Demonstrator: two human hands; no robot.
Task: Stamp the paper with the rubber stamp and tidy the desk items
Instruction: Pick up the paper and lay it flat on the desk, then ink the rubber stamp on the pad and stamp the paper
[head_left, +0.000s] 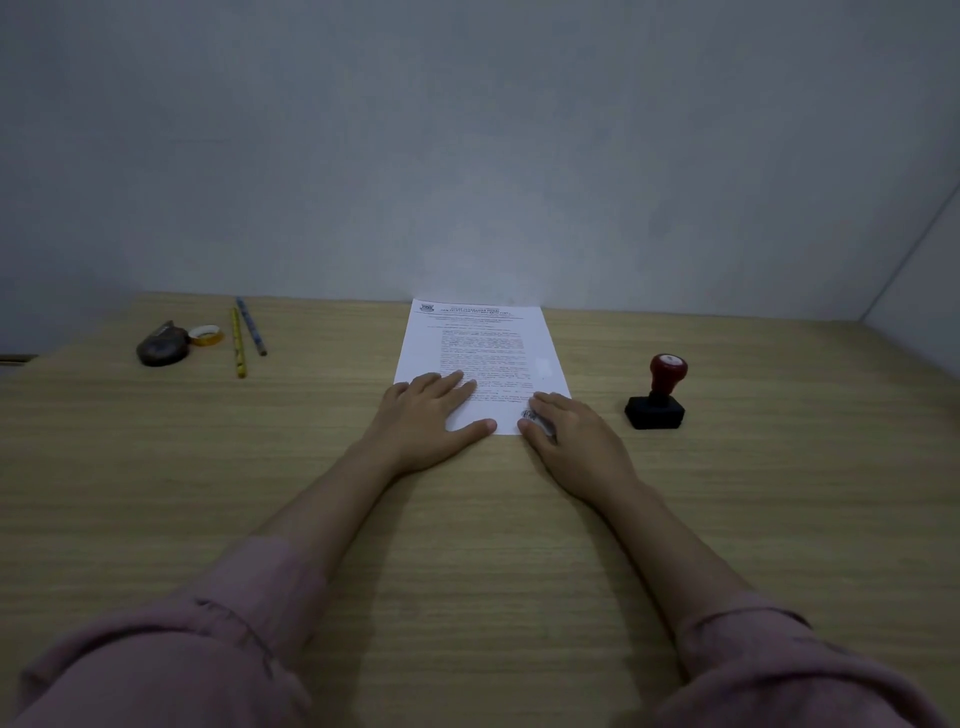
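A person's two bare hands rest flat on a printed paper (480, 358) lying on a wooden counter (467, 519). The left hand (434, 413) has its fingers spread over the near left corner. The right hand (571, 434) covers the near right corner, fingers together, beside a dark ink mark (529, 414). The rubber stamp (657, 395) stands upright to the right, apart from the paper. Stamping appears done; tidying likely comes next, gathering the pencils (248, 335), tape (205, 335) and a dark object (162, 345) at the far left.
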